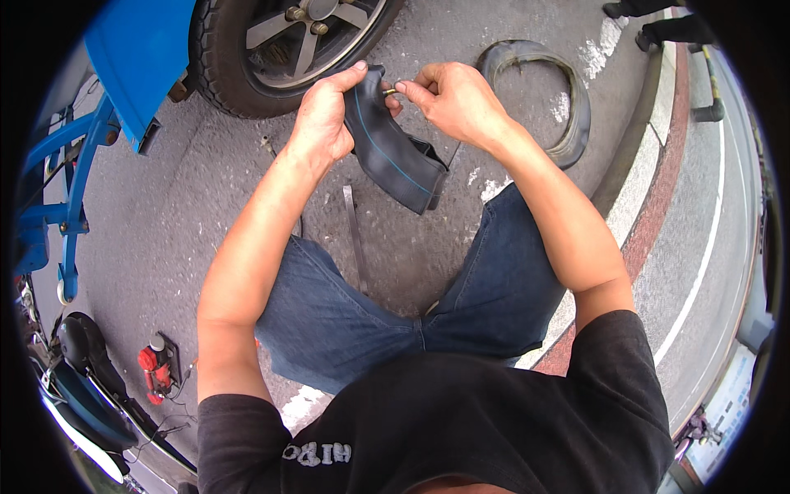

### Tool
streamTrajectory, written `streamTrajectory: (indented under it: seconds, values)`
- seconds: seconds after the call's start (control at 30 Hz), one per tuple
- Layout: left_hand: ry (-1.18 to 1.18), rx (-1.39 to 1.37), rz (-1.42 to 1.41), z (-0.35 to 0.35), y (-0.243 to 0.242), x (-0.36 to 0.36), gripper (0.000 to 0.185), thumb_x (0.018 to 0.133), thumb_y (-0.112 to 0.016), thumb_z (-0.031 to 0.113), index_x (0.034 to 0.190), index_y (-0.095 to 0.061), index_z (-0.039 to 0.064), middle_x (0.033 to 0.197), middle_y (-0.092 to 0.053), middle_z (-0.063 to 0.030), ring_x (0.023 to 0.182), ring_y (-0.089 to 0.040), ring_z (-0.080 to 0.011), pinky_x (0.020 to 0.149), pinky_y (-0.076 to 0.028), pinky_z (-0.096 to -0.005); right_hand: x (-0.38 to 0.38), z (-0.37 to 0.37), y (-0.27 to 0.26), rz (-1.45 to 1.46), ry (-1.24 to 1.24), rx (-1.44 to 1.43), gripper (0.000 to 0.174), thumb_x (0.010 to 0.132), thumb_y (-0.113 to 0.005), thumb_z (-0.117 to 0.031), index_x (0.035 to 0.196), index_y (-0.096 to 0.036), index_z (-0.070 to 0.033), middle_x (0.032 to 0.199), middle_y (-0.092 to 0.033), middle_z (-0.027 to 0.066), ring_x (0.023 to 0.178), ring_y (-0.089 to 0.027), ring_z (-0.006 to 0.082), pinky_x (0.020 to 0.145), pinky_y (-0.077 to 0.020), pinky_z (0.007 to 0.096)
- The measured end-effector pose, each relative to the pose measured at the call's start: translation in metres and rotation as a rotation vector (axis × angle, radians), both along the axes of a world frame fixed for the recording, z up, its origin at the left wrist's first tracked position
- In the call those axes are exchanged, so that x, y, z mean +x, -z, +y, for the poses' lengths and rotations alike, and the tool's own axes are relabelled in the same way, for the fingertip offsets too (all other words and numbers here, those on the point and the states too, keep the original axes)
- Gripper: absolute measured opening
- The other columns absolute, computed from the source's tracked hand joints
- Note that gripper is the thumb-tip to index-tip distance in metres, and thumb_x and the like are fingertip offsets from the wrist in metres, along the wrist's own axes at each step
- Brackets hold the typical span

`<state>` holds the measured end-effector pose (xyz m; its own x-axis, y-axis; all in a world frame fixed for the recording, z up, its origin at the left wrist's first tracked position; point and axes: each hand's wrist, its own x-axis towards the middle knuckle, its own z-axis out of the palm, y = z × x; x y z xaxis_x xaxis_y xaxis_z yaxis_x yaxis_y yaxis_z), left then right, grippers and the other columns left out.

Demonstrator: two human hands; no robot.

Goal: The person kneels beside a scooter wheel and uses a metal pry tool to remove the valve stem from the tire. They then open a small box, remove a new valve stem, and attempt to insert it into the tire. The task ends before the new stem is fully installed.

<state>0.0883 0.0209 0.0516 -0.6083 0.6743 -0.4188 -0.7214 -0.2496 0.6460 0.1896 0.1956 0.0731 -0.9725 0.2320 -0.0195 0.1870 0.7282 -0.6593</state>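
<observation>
A folded black rubber inner tube (387,151) with a blue line along it is held up in front of me. My left hand (327,111) grips its upper end, thumb on top and fingers behind. From that end juts a brass valve stem (389,92). The thumb and forefinger of my right hand (457,102) pinch the tip of the stem. Just beyond the tube stands a wheel with a treaded tyre (225,68) and a spoked metal rim. On the ground below lies a flat metal bar, likely a tyre lever (355,238).
A worn inner tube (574,133) lies on the asphalt at right, near the kerb (639,167). Blue metal framework (77,185) stands at left. A red tool or pump (157,368) with a cable lies beside a motorcycle (92,389). Another person's legs (676,28) show at top right.
</observation>
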Motion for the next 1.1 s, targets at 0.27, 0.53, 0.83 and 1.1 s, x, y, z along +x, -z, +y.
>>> streamTrajectory:
  seconds: [0.27, 0.53, 0.83, 1.1]
  values:
    - [0.029, 0.011, 0.024, -0.007, 0.0, -0.008, 0.026, 0.104, -0.057, 0.02, 0.109, -0.059, -0.005, 0.093, -0.068, -0.0177, 0.078, -0.071, -0.0291, 0.077, -0.063, -0.0481, -0.011, -0.005, 0.002, -0.254, 0.117, -0.358, 0.034, 0.092, -0.076, -0.032, 0.103, -0.076, 0.0, 0.087, -0.077, 0.0105, 0.084, -0.075, 0.0207, 0.078, -0.0576, 0.0346]
    - [-0.051, -0.048, 0.033, -0.006, 0.0, -0.011, 0.029, 0.104, -0.058, 0.023, 0.109, -0.06, -0.006, 0.092, -0.069, -0.0172, 0.078, -0.07, -0.0288, 0.08, -0.06, -0.0479, -0.013, -0.013, 0.003, -0.115, 0.135, -0.462, 0.033, 0.095, -0.072, -0.028, 0.097, -0.077, 0.004, 0.083, -0.078, 0.0112, 0.077, -0.075, 0.0227, 0.078, -0.0591, 0.035]
    - [-0.012, 0.006, -0.042, -0.005, 0.004, -0.021, 0.03, 0.105, -0.054, 0.02, 0.11, -0.059, -0.009, 0.094, -0.068, -0.0209, 0.082, -0.068, -0.0326, 0.085, -0.058, -0.0502, -0.012, -0.018, -0.001, 0.038, 0.113, -0.47, 0.024, 0.094, -0.074, -0.023, 0.097, -0.078, -0.001, 0.074, -0.077, 0.0085, 0.076, -0.076, 0.0199, 0.075, -0.0582, 0.0335]
    - [-0.064, 0.025, -0.058, -0.006, 0.013, -0.028, 0.026, 0.105, -0.052, 0.016, 0.117, -0.054, -0.006, 0.096, -0.067, -0.0226, 0.081, -0.068, -0.0354, 0.084, -0.058, -0.0536, -0.016, -0.018, 0.005, 0.134, 0.112, -0.409, 0.019, 0.093, -0.074, -0.015, 0.105, -0.078, -0.002, 0.087, -0.078, 0.0111, 0.08, -0.074, 0.0178, 0.077, -0.0585, 0.0331]
